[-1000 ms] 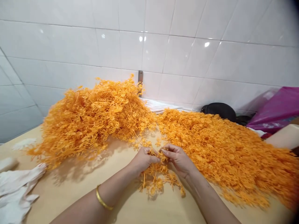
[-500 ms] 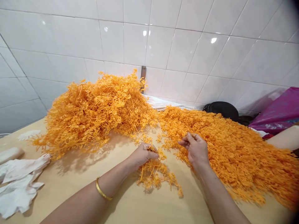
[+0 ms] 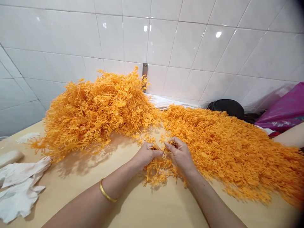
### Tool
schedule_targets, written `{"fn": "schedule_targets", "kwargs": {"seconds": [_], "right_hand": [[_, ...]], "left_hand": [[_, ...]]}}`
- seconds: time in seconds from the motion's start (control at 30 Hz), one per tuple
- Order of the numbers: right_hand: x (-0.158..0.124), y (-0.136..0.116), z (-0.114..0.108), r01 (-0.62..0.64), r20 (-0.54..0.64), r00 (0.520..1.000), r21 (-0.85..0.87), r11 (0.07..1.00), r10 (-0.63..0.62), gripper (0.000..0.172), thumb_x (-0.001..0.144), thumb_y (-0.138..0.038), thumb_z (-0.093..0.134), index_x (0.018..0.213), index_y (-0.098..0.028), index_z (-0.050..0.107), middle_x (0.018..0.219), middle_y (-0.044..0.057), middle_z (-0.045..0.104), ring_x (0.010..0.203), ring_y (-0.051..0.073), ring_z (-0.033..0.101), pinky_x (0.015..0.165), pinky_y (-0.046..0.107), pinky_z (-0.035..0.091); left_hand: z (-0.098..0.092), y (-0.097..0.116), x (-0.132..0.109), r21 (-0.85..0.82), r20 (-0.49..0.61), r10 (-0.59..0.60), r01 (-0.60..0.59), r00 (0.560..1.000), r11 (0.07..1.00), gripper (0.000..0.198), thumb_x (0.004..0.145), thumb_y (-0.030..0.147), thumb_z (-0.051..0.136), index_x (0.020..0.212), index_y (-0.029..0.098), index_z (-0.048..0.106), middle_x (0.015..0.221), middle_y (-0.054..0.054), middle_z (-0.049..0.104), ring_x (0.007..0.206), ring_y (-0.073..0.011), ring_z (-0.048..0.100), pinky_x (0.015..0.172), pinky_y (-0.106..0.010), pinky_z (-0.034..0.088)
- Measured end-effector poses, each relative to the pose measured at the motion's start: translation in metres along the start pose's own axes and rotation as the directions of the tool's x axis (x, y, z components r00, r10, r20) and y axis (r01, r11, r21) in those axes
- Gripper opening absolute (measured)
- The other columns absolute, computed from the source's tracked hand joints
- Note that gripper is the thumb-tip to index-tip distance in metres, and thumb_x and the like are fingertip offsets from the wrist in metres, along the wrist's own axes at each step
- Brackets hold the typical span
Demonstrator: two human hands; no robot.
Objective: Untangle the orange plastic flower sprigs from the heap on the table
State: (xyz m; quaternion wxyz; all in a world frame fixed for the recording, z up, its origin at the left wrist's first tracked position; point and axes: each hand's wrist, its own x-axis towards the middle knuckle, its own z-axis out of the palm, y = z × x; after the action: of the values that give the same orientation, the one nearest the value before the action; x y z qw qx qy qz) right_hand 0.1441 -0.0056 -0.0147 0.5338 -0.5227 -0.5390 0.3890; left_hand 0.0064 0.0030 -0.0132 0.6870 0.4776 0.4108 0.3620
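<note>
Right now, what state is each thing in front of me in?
left hand, pinching orange clump
right hand, pinching same clump
left orange heap, tall, tangled
right orange heap, lower, spread out, tangled
white cloth, crumpled
gold bangle, worn on left wrist

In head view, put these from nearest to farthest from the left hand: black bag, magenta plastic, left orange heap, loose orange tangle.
1. Loose orange tangle: held in the left hand, at front centre.
2. Left orange heap: just beyond the hand, back left.
3. Black bag: at the back, by the wall, right of centre.
4. Magenta plastic: farthest, back right.
</note>
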Motion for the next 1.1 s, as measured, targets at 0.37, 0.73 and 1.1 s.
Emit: {"fn": "schedule_targets", "kwargs": {"seconds": [0.37, 0.73, 1.1], "right_hand": [[0.014, -0.007, -0.032, -0.026, -0.209, 0.978, 0.011, 1.000, 0.027, 0.026, 0.070, -0.040, 0.053, 0.089, -0.023, 0.051, 0.053, -0.007, 0.040, 0.043, 0.009, 0.043, 0.047, 0.025, 0.041], [0.004, -0.001, 0.000, 0.093, -0.032, 0.994, -0.194, 0.976, -0.101, 0.028, 0.073, -0.041, 0.049, 0.056, -0.019, 0.045, 0.048, -0.005, 0.035, 0.046, 0.009, 0.032, 0.045, 0.023, 0.025], [0.023, -0.007, -0.063, 0.021, -0.518, 0.787, -0.521, 0.854, -0.335, 0.018, 0.073, -0.035, 0.044, 0.078, -0.019, 0.050, 0.066, 0.002, 0.050, 0.054, 0.014, 0.045, 0.058, 0.031, 0.039]], "left_hand": [[-0.007, -0.004, 0.007, -0.109, -0.054, -0.046, 0.040, 0.998, 0.993, 0.021, 0.052, 0.027, 0.068, 0.060, 0.014, 0.053, 0.045, 0.000, 0.053, 0.039, -0.0104, 0.048, 0.041, -0.022, 0.037], [-0.003, -0.001, 0.005, -0.096, -0.034, 0.021, -0.024, 0.999, 0.995, 0.021, 0.051, 0.024, 0.069, 0.056, 0.013, 0.051, 0.044, 0.002, 0.050, 0.038, -0.0069, 0.043, 0.040, -0.020, 0.032], [-0.012, -0.004, 0.009, -0.164, -0.024, 0.024, -0.028, 0.999, 0.986, 0.023, 0.058, 0.031, 0.065, 0.059, 0.013, 0.052, 0.044, 0.003, 0.046, 0.037, -0.0051, 0.040, 0.037, -0.018, 0.028]]}}
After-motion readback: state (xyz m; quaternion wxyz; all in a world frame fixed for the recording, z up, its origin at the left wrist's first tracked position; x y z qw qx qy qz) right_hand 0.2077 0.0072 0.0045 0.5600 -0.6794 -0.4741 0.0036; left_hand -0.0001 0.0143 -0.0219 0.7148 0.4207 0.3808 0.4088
